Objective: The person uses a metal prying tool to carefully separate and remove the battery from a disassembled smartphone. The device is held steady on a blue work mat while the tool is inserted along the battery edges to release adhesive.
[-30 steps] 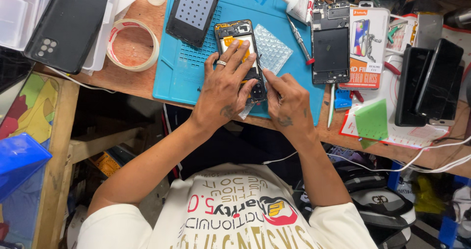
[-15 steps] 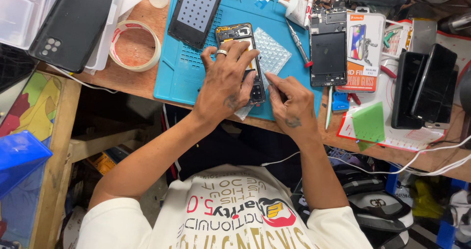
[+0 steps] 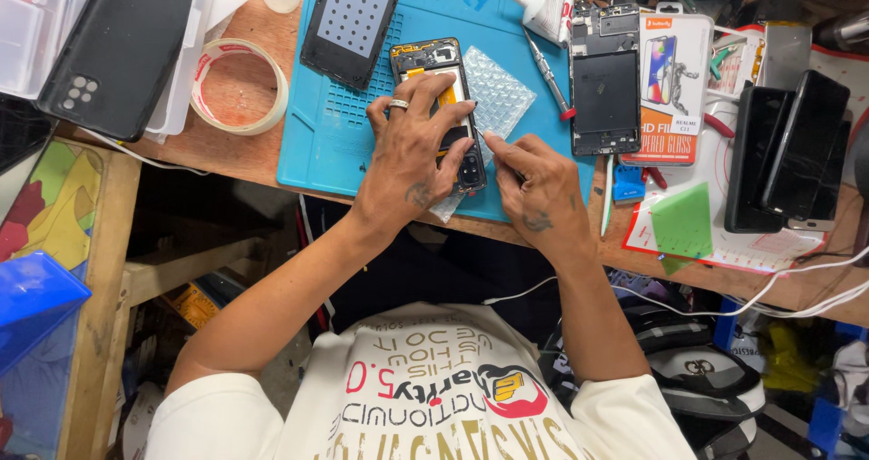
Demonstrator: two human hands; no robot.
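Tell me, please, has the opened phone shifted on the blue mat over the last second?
No. The opened phone lies at the same spot on the blue mat, beside the bubble wrap, pinned under the left hand; only the camera view moved.

Blue mat (image 3: 362, 152) — black phone frame (image 3: 439, 89), yellow inside; white tape roll (image 3: 240, 87).
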